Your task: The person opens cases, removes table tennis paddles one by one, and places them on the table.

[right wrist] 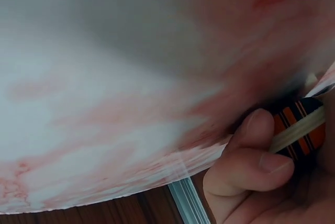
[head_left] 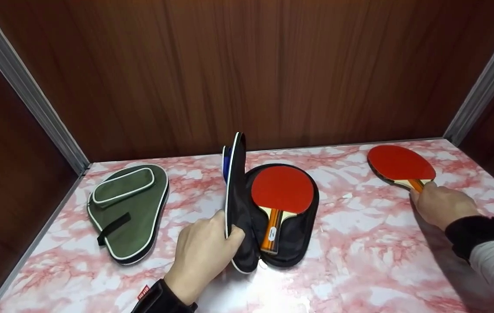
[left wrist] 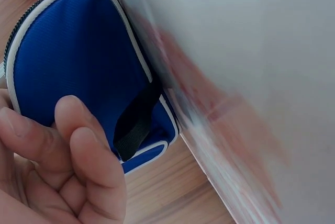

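Note:
My left hand [head_left: 207,250] pinches the raised cover of a paddle case [head_left: 239,208], thumb on the black lining. The cover's outside is blue with white piping and a black strap [left wrist: 137,122], seen in the left wrist view. Inside the opened case's black lower half lies a red table tennis paddle [head_left: 282,189], its striped handle toward me. At the right, my right hand [head_left: 444,204] grips the handle of a second red paddle [head_left: 401,163]. That handle's striped butt end [right wrist: 298,132] shows beside my curled fingers in the right wrist view.
A green paddle case [head_left: 136,217] with white piping, a small pocket and a black strap lies at the left. The table [head_left: 351,261] has a red-and-white marbled top. Brown wood-grain panels [head_left: 255,74] with grey metal corner posts [head_left: 34,87] stand at the back and sides.

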Motion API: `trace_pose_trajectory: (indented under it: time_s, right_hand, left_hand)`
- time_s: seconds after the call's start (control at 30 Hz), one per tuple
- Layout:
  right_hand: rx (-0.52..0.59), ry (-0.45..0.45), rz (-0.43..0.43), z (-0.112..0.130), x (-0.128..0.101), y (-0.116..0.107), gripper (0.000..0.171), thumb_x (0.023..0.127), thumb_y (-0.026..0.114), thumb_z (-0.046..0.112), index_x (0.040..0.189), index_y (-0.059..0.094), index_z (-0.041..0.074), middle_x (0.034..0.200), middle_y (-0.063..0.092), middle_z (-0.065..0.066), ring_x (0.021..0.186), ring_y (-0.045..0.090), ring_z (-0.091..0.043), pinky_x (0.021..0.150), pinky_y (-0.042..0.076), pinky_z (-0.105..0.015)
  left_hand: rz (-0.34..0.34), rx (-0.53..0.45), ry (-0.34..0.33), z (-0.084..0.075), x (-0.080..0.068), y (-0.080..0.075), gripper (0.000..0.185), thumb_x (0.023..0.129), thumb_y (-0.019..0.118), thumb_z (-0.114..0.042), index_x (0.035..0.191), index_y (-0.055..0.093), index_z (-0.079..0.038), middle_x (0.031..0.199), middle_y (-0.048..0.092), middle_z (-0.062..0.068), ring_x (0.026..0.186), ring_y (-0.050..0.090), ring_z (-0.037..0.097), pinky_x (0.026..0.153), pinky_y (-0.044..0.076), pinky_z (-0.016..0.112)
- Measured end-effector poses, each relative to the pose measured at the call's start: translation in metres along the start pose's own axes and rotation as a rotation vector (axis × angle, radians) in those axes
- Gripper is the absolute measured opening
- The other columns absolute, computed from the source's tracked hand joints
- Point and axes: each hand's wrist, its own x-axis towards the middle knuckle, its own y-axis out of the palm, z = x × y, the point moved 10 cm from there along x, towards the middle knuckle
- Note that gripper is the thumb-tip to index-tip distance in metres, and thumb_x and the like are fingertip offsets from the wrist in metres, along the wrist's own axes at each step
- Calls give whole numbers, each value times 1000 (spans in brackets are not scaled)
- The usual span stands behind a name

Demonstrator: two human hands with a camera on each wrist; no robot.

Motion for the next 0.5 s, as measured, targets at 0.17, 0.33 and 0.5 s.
trace_pose_trajectory:
  time_s: [0.17,0.33,0.5]
  right_hand:
    - [8,12,-40,0,-2,-2,43,112,54,20,86,42,-13,61,48,-19,50,58,-42,55,58,-67]
    - [-28,11,44,-3,0,3,42,111,54,21,91,42,-14,66,49,-19,53,59,-40,58,59,-66]
    - [-23,2,81,-4,1,6,42,110,53,23,91,43,-14,67,50,-19,55,60,-41,57,58,-66]
  left_hand:
    - [12,1,-11,1,1,2,20,91,69,-27,76,59,-18,55,50,-6,55,65,31,52,43,47]
    - [10,1,-11,1,0,1,20,91,69,-26,77,59,-17,56,51,-5,56,66,31,52,44,48]
    - [-8,8,7,-1,0,0,21,90,71,-27,76,59,-17,56,52,-2,56,66,33,51,43,49]
